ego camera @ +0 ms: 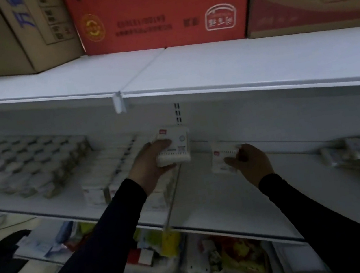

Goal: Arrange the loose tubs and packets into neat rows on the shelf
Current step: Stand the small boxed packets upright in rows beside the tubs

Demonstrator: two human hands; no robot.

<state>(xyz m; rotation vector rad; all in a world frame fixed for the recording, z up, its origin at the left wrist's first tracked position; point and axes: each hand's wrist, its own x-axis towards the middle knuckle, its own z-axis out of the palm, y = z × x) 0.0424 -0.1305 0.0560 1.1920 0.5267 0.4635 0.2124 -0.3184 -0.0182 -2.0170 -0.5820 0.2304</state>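
Two white packets go into line on a shop shelf (207, 193).

The left hand (152, 162) grips one packet (175, 147) raised beside the finished row (113, 168); the right hand (250, 160) pinches a second packet (221, 158) standing mid-shelf. Best set each flush against the row, labels outward. The cartons above show no contents.

Dim white metal shelving (245, 67) carries cardboard cartons (161, 9) on its top board.

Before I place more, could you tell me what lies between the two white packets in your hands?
In the head view, only bare shelf shows between the left packet and the right packet.
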